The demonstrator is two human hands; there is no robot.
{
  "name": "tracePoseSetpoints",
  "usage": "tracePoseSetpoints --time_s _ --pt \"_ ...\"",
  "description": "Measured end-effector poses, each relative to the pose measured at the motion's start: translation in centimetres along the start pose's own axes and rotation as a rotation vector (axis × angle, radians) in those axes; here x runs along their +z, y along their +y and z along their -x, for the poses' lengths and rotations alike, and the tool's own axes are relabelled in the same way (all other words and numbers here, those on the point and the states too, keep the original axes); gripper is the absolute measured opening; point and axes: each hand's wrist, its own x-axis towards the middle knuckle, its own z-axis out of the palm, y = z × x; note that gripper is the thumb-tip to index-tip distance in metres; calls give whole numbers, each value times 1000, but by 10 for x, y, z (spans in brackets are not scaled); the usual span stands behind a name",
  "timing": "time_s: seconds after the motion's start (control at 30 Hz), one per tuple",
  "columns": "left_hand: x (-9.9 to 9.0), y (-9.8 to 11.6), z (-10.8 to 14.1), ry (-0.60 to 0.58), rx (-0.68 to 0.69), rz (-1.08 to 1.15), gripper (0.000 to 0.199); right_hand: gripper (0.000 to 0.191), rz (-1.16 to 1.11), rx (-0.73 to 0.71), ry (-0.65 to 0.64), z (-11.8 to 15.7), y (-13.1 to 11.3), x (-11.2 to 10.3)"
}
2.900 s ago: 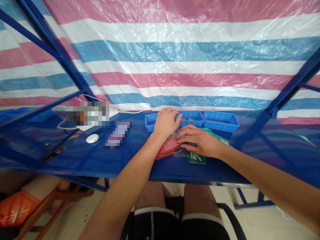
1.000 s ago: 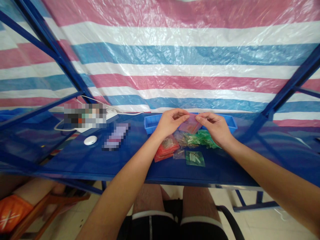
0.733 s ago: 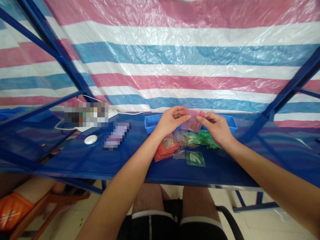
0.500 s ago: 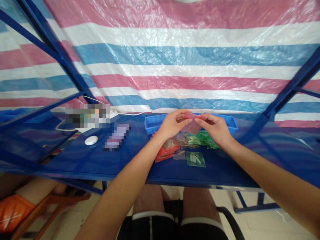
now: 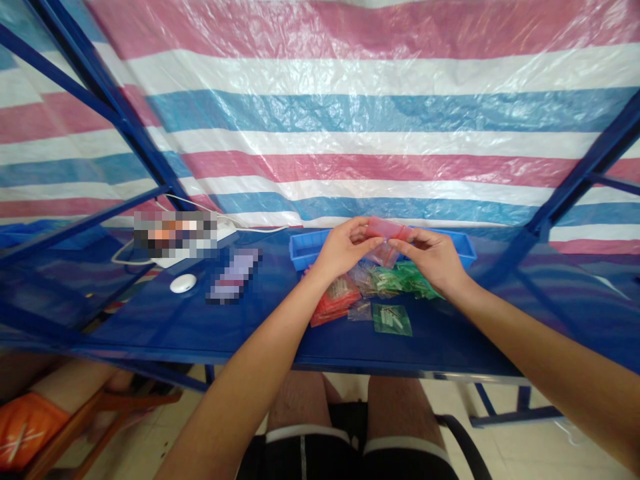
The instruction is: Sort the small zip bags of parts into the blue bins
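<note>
Hands (image 5: 345, 250) pinch a pinkish bag (image 5: 386, 240) (translucent) above the blue table (image 5: 260, 317).

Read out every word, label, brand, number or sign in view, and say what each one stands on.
No text can be read.
Orange cloth at far left: a white mark of crossed strokes, no legible word.
Lilac item on the table: pixelated, unreadable.
Pink bag, red bags, front green bag: any print is too small or blurred to read.
</note>
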Motion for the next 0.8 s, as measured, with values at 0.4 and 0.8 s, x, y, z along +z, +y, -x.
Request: tracePoseSetpoints --time_s 0.4,0.8 --pt "2 5 2 7 -7 -70 50 45 60 -29 41 0 -4 1" --pt "3 10 4 17 53 -119 50 55 -112 2 60 0 -14 5"
